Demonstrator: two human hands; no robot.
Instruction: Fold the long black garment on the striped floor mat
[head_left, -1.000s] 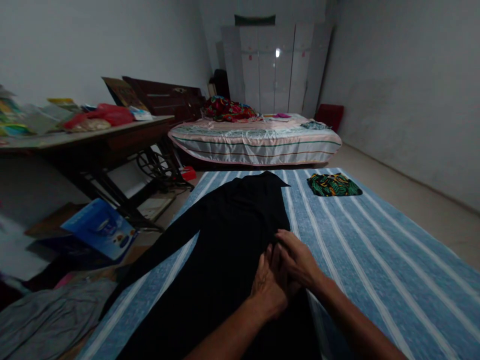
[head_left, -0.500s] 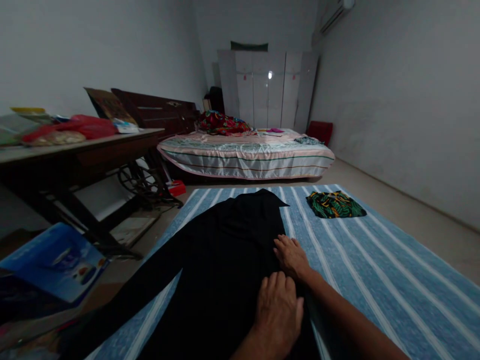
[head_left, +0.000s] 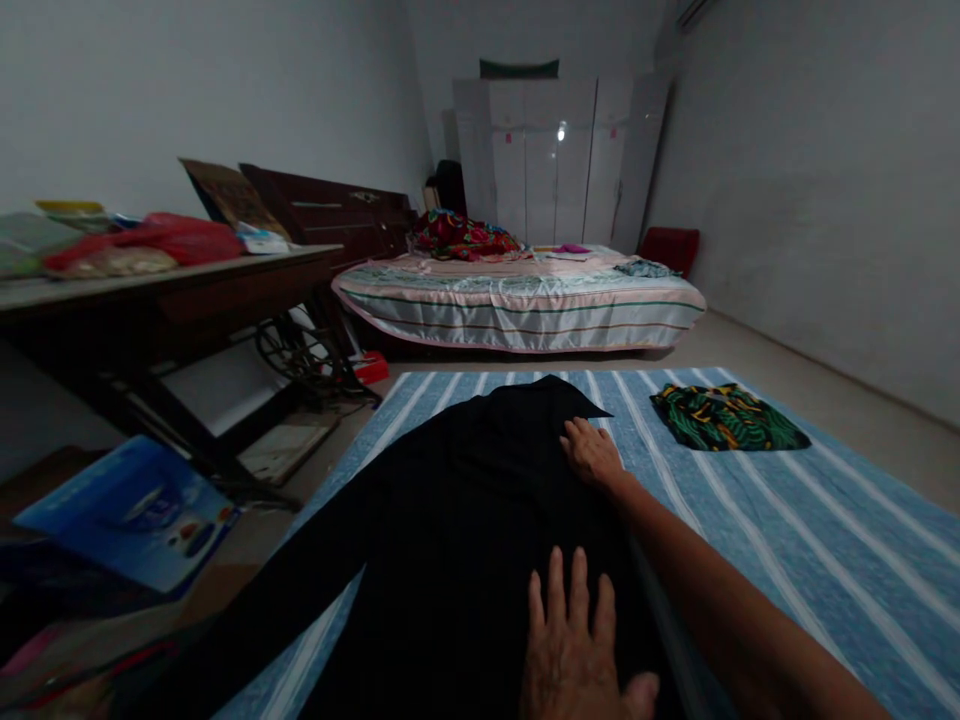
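A black long-sleeved shirt (head_left: 450, 520) with a pointed collar lies spread on a blue striped sheet (head_left: 750, 540), one sleeve stretched to the lower left. My left hand (head_left: 574, 640) rests palm down on the lower part of the shirt, fingers straight and spread. Farther up, my right hand (head_left: 592, 452) lies on the shirt's right edge just below the collar, its fingers extended over the black cloth. Neither hand appears to grip the fabric. A folded green, black and yellow patterned garment (head_left: 727, 418) sits on the sheet to the right of my right hand.
Beyond the sheet stands a bed (head_left: 525, 310) with a striped satin cover and a red floral blanket (head_left: 469, 237). On the left are a sewing machine table (head_left: 300, 265) holding bags and a blue box (head_left: 135, 515). A wardrobe (head_left: 540, 160) stands at the back.
My right hand has slid up the shirt's edge toward the collar. My left hand has gone from curled fingers to flat and spread, lower on the shirt. The view has shifted slightly.
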